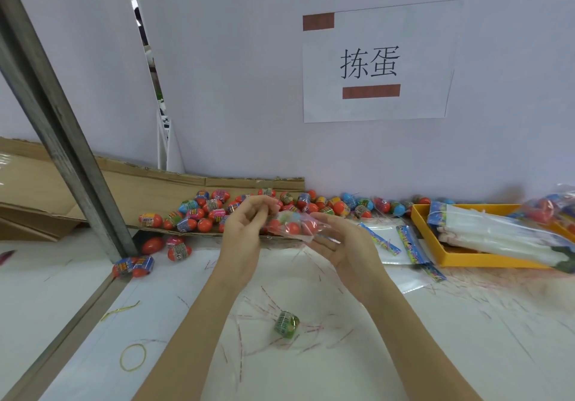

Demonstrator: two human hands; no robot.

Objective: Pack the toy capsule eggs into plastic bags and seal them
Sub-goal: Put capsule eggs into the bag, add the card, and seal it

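White paper sheet (378, 61) on the wall: two large black printed characters, "拣蛋", centred. A brown-red block sits at its top left corner, another below the characters. Printed bands on the capsule eggs (214, 206) and the bag headers (412, 245): too small and blurred to read.

Pale wall (249, 74), perhaps steel post (62, 139)

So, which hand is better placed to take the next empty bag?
The right hand, likely. The empty bags lie flat just to its right, and it only supports the filled bag on open fingers. The left hand pinches that bag's end and is farther away.
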